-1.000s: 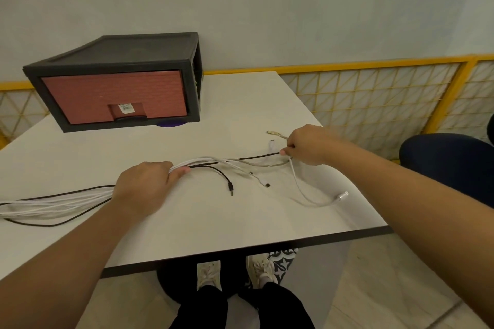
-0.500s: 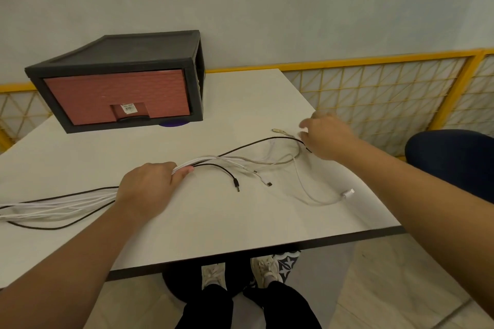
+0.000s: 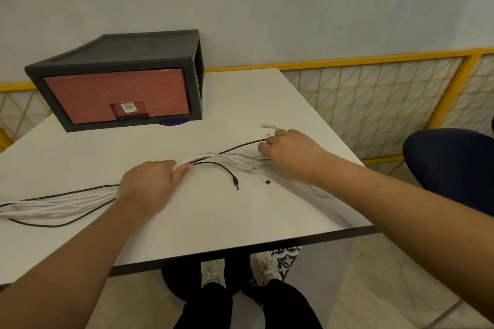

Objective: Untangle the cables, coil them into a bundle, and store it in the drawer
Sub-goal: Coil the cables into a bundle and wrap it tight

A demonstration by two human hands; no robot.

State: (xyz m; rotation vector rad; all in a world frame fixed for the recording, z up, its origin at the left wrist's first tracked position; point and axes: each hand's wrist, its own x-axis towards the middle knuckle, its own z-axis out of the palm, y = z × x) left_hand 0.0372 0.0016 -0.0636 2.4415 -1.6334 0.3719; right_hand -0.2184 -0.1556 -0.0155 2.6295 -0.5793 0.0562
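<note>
Fingers point(image 3: 184, 168) of left hand point(image 3: 149, 184) curled round the cables point(image 3: 61, 205), gripping a bunch of white and black ones mid-length on the white table point(image 3: 213, 219). Right hand point(image 3: 291, 153) palm down over the far cable ends, its fingers bent onto a pale cable and a black one; pinching or just touching, cannot tell. Loose ends fan out between the hands: black barrel plug point(image 3: 236, 185), white connector point(image 3: 266, 181). Beige connector point(image 3: 267, 126) lies just beyond right hand. Rest of cables trails off left table edge. Drawer point(image 3: 107, 93), red front, closed inside black drawer unit point(image 3: 149, 43) at back left of table, well apart from cables. Purple object point(image 3: 172, 123) peeks out under unit. Blue chair point(image 3: 449, 160) at right, yellow lattice railing point(image 3: 374, 96) behind.
</note>
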